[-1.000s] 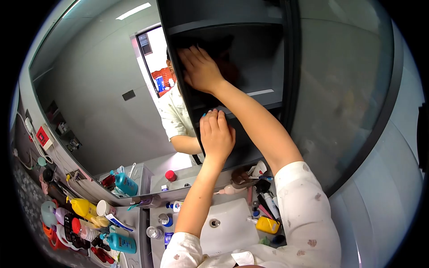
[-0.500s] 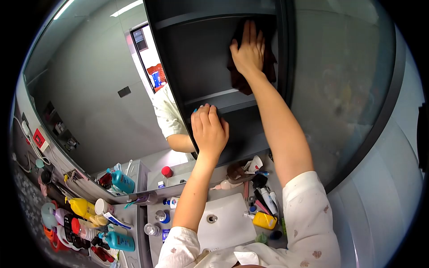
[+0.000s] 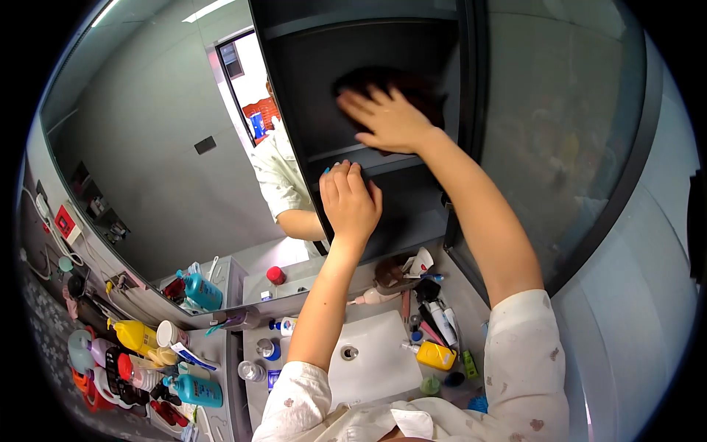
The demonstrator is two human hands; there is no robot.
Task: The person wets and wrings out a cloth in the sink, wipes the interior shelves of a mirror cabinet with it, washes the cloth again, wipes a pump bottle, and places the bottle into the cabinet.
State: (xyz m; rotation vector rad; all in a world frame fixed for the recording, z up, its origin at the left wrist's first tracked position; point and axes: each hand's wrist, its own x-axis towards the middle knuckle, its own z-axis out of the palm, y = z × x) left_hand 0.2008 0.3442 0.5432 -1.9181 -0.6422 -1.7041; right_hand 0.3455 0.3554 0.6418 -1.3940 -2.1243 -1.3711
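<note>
An open wall cabinet with dark shelves (image 3: pixel 302 66) is in front of me, a mirrored door (image 3: pixel 169 96) on its left. My right hand (image 3: pixel 387 118), blurred by motion, is inside with its fingers spread flat. Under and behind it is a dark cloth (image 3: pixel 434 107), partly hidden, against the cabinet's back panel. Lower left, my left hand (image 3: pixel 350 199) has its fingers curled over the cabinet edge beside the mirrored door. Its fingertips are partly hidden, with a bit of blue at one nail.
Below is a white sink (image 3: pixel 379 361). A yellow bottle (image 3: pixel 436 356), tubes and brushes crowd its right side; small bottles stand to its left. Farther left are a blue pump bottle (image 3: pixel 195 390) and a yellow pump bottle (image 3: pixel 134 337). A glass door (image 3: pixel 552 132) is on the right.
My right hand has swept down and left across the back panel with the dark cloth, its fingers turning leftward. My left hand stays at the edge. The view has shifted slightly.
</note>
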